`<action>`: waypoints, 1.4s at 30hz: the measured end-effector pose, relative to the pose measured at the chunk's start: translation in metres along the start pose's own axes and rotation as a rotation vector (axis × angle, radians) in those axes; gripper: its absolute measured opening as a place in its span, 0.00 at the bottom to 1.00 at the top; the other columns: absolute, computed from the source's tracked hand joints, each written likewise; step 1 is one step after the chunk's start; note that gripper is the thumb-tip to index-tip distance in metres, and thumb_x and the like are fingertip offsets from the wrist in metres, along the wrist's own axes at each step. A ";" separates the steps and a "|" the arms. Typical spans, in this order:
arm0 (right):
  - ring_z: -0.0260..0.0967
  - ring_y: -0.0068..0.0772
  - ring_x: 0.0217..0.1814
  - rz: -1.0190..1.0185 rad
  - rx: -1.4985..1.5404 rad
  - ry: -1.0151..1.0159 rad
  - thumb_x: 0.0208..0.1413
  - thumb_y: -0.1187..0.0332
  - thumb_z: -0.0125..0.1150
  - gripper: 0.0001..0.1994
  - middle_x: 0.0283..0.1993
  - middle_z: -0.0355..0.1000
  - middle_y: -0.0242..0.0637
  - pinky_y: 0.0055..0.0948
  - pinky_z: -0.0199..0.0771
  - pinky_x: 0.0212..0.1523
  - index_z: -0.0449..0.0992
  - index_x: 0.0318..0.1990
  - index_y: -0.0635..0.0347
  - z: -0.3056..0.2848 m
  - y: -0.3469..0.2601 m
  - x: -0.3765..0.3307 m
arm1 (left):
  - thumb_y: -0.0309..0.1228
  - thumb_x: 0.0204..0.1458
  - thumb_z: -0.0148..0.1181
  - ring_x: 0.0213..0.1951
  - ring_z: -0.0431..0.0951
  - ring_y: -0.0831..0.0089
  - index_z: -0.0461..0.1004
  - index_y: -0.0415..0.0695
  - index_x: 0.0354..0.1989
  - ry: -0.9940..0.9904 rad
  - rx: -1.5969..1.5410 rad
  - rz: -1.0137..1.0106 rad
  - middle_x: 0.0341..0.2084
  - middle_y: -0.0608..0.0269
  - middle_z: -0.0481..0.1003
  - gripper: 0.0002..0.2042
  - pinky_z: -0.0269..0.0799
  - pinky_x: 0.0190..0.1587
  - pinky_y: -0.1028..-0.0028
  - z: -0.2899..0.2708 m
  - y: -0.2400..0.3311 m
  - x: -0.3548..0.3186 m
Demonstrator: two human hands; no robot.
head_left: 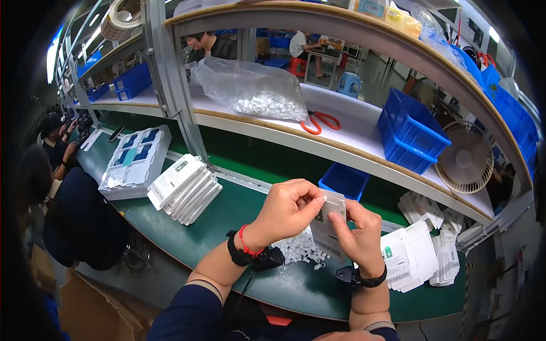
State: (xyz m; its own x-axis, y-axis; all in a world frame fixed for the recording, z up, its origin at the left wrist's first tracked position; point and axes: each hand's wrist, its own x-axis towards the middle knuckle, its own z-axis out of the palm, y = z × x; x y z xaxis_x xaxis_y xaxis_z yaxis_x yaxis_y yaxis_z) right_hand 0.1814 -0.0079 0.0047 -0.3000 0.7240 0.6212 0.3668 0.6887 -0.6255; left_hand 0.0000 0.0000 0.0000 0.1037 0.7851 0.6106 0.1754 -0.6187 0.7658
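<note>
A flat white printed package is held upright in front of me over the green table. My right hand grips its right side, thumb on the front face and fingers behind. At its top left corner, my left hand is closed in a pinch. Whatever sits between those fingertips is too small to make out. Below the package lies a loose pile of small white plastic pieces. To the right, more flat white packages are spread in overlapping layers. A neat stack of similar packages stands at the left.
Stacked white trays stand far left. A blue bin sits under the shelf. The shelf holds a clear bag of white pieces, red-handled scissors, blue crates and a fan. Other people sit at left and beyond the shelf.
</note>
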 end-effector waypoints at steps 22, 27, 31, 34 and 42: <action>0.65 0.36 0.20 -0.468 -0.224 0.207 0.42 0.85 0.60 0.23 0.22 0.68 0.41 0.29 0.65 0.22 0.71 0.51 0.72 0.027 -0.015 -0.001 | 0.17 0.42 0.61 0.17 0.72 0.76 0.73 0.37 0.26 0.401 0.417 0.381 0.21 0.59 0.73 0.04 0.66 0.19 0.79 0.018 0.014 -0.010; 0.66 0.37 0.21 -0.442 -0.192 0.177 0.41 0.85 0.60 0.24 0.24 0.69 0.41 0.29 0.66 0.24 0.71 0.51 0.73 0.021 -0.020 -0.002 | 0.19 0.47 0.59 0.20 0.71 0.82 0.73 0.37 0.28 0.263 -0.020 0.083 0.21 0.64 0.71 0.02 0.65 0.22 0.82 0.012 0.019 -0.012; 0.71 0.38 0.30 -0.343 -0.098 0.089 0.42 0.83 0.62 0.22 0.34 0.72 0.46 0.28 0.71 0.31 0.73 0.50 0.69 0.014 -0.029 -0.005 | 0.20 0.48 0.58 0.20 0.68 0.84 0.73 0.37 0.27 0.143 -0.075 0.094 0.22 0.65 0.71 0.01 0.63 0.22 0.83 0.002 0.018 -0.008; 0.74 0.39 0.40 -0.210 0.080 0.030 0.44 0.81 0.63 0.16 0.43 0.72 0.49 0.27 0.74 0.39 0.77 0.44 0.67 0.002 -0.029 -0.006 | 0.19 0.47 0.59 0.20 0.69 0.81 0.74 0.37 0.27 0.035 0.025 0.192 0.21 0.64 0.72 0.01 0.63 0.21 0.82 -0.006 0.024 -0.003; 0.76 0.35 0.35 -0.167 0.204 0.155 0.41 0.83 0.64 0.07 0.33 0.76 0.42 0.25 0.74 0.37 0.77 0.30 0.66 -0.002 -0.020 -0.007 | 0.22 0.43 0.61 0.23 0.74 0.62 0.74 0.40 0.27 -0.103 0.182 0.459 0.22 0.59 0.74 0.03 0.69 0.24 0.71 -0.007 0.028 -0.005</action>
State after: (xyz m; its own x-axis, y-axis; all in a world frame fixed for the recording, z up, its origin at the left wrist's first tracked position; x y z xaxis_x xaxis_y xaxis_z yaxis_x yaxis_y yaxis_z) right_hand 0.1783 -0.0266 0.0140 -0.1973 0.5962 0.7782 0.1343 0.8028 -0.5810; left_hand -0.0019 -0.0213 0.0203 0.3048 0.4372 0.8461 0.2561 -0.8933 0.3694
